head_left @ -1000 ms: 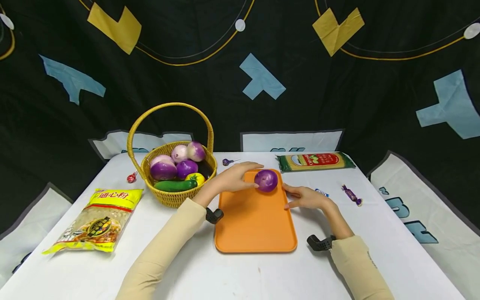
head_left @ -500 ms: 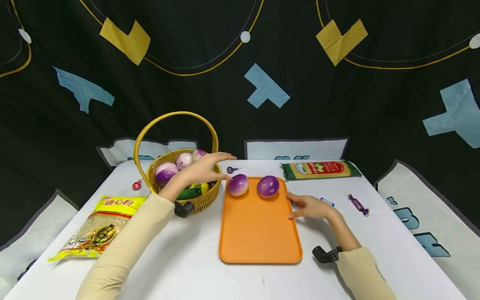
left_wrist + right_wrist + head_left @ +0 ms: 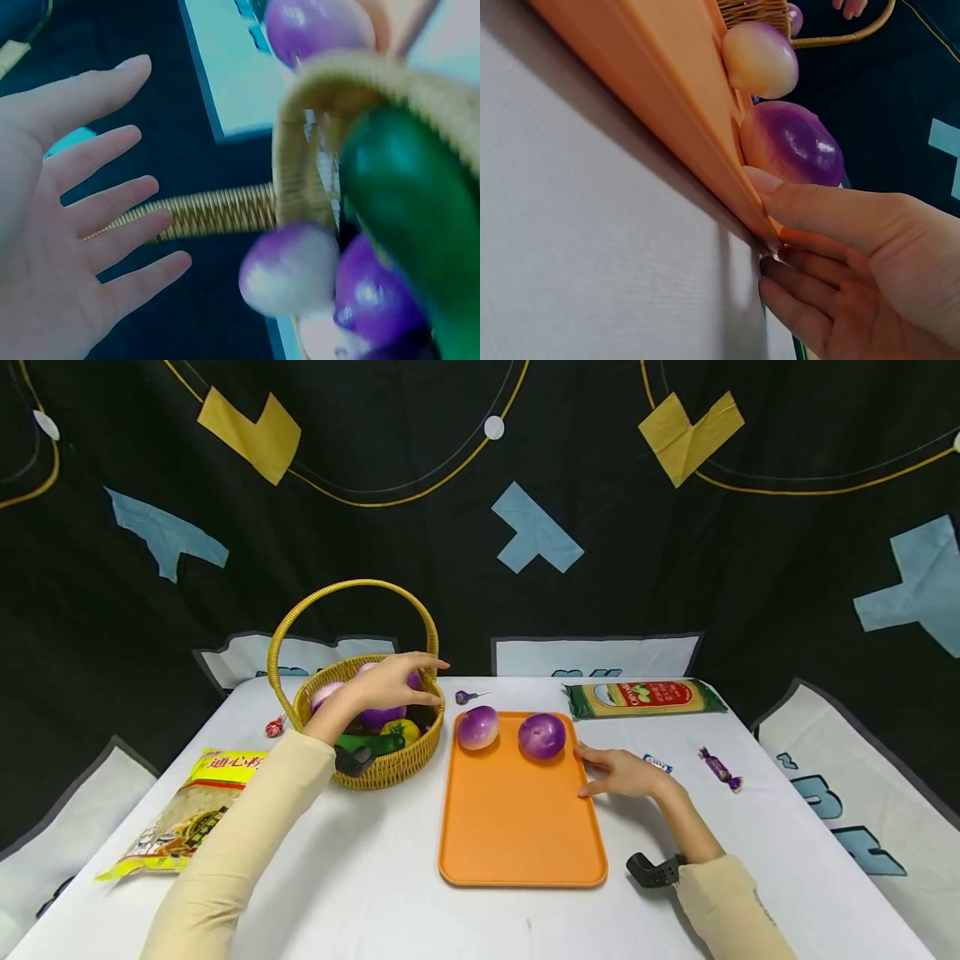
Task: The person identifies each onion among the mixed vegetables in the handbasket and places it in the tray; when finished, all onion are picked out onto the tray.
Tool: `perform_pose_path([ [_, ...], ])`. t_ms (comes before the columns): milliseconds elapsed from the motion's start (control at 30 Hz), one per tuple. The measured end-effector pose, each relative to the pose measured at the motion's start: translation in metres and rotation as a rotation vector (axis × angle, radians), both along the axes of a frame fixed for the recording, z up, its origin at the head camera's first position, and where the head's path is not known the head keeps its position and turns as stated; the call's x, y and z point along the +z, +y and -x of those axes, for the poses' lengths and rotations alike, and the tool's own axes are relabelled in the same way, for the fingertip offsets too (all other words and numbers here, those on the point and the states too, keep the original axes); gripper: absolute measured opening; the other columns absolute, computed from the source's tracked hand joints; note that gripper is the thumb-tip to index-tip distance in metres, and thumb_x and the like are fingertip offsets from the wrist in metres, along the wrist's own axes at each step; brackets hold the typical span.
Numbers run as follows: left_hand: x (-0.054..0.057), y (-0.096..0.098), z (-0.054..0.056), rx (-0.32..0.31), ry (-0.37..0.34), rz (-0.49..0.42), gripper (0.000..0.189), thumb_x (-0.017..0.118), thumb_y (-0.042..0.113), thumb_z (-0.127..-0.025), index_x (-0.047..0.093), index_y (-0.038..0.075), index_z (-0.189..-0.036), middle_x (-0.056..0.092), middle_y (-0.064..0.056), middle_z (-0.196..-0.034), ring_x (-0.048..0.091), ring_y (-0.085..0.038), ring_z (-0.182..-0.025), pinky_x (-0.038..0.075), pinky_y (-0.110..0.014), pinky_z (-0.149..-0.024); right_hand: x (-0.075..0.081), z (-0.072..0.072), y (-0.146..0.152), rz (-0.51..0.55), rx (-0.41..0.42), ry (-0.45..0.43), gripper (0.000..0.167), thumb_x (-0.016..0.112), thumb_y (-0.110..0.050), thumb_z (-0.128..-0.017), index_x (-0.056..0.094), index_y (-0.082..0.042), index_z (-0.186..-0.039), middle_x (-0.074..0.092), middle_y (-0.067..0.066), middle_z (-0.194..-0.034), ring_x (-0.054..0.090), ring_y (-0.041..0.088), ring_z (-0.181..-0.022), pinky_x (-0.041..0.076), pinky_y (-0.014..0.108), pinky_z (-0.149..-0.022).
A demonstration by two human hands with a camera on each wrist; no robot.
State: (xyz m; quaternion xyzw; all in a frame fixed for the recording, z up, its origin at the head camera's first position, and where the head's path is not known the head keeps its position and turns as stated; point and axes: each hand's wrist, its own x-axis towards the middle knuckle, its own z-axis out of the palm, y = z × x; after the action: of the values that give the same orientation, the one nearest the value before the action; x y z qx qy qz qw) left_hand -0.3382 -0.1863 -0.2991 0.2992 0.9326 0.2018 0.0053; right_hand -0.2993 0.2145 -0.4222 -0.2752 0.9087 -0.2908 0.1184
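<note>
My left hand [image 3: 386, 683] is over the wicker basket [image 3: 397, 767], thumb and fingers spread, nothing between them. In the left wrist view the palm and outstretched fingers face a dark green cucumber [image 3: 420, 195] and a purple-and-white onion [image 3: 289, 268] at the basket. At the right edge of the orange tray [image 3: 521, 827], my right hand [image 3: 622, 772] touches the rim with thumb and fingers apart. Two purple onions lie at the tray's far end, a left one [image 3: 477, 727] and a right one [image 3: 542, 736]. The left hand partly hides the basket's contents.
A yellow pepper [image 3: 401, 731] sits in the basket below its tall handle. A yellow pasta bag [image 3: 187, 814] lies at left, a green noodle packet [image 3: 645, 698] at back right. Wrapped candies, one a purple candy [image 3: 720, 768], and lollipops are scattered on the white table.
My left hand has moved left from above the tray to above the basket. The left onion on the tray, out of sight a second ago, shows now. My right hand stays at the rim.
</note>
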Motion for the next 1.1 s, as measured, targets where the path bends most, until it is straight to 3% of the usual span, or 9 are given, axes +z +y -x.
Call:
perform_pose_path([
  [267, 0.005, -0.021, 0.03, 0.089, -0.031, 0.049, 0.059, 0.072, 0.021, -0.087, 0.049, 0.001, -0.138, 0.048, -0.022, -0.139, 0.042, -0.041, -0.129, 0.032, -0.055, -0.108, 0.003, 0.005, 0.001, 0.02, -0.001, -0.027, 0.08, 0.073, -0.03, -0.086, 0.032, 0.007, -0.145, 0.032, 0.023, -0.149, 0.034, 0.039, -0.135, 0.028, 0.051, -0.109],
  [400, 0.005, -0.026, 0.039, 0.125, -0.06, 0.048, 0.058, 0.071, 0.017, -0.087, 0.049, 0.002, -0.139, 0.046, -0.024, -0.14, 0.04, -0.041, -0.13, 0.031, -0.054, -0.108, 0.001, 0.005, 0.0, 0.026, -0.015, -0.047, 0.08, 0.073, -0.031, -0.086, 0.032, 0.005, -0.146, 0.031, 0.022, -0.15, 0.034, 0.038, -0.136, 0.028, 0.05, -0.11],
  [500, 0.003, -0.027, 0.047, 0.129, -0.037, 0.057, 0.056, 0.071, 0.016, -0.087, 0.05, 0.001, -0.137, 0.046, -0.025, -0.14, 0.037, -0.041, -0.132, 0.029, -0.054, -0.11, 0.0, 0.004, -0.001, 0.033, -0.013, -0.052, 0.08, 0.073, -0.03, -0.086, 0.032, 0.006, -0.146, 0.031, 0.023, -0.15, 0.036, 0.038, -0.135, 0.029, 0.05, -0.11],
  [700, -0.002, -0.027, 0.059, 0.158, -0.033, 0.076, 0.055, 0.073, 0.011, -0.084, 0.053, -0.002, -0.133, 0.048, -0.029, -0.136, 0.037, -0.044, -0.13, 0.028, -0.053, -0.11, -0.002, 0.004, -0.002, 0.044, -0.016, -0.079, 0.08, 0.073, -0.029, -0.086, 0.032, 0.005, -0.146, 0.031, 0.02, -0.151, 0.035, 0.036, -0.136, 0.028, 0.049, -0.11],
  [933, -0.007, -0.021, 0.07, 0.223, -0.09, 0.145, 0.058, 0.071, 0.012, -0.085, 0.049, -0.004, -0.136, 0.045, -0.03, -0.137, 0.04, -0.042, -0.128, 0.031, -0.05, -0.11, -0.001, 0.004, 0.0, 0.034, -0.025, -0.076, 0.081, 0.073, -0.031, -0.086, 0.032, 0.004, -0.146, 0.032, 0.02, -0.151, 0.033, 0.037, -0.137, 0.027, 0.051, -0.111],
  [1100, -0.009, -0.015, 0.071, 0.281, -0.14, 0.174, 0.063, 0.072, 0.014, -0.086, 0.044, -0.002, -0.14, 0.043, -0.029, -0.139, 0.04, -0.04, -0.129, 0.029, -0.049, -0.111, -0.002, 0.005, 0.002, 0.032, -0.03, -0.082, 0.081, 0.073, -0.032, -0.086, 0.032, 0.002, -0.147, 0.033, 0.018, -0.151, 0.031, 0.037, -0.138, 0.026, 0.052, -0.111],
])
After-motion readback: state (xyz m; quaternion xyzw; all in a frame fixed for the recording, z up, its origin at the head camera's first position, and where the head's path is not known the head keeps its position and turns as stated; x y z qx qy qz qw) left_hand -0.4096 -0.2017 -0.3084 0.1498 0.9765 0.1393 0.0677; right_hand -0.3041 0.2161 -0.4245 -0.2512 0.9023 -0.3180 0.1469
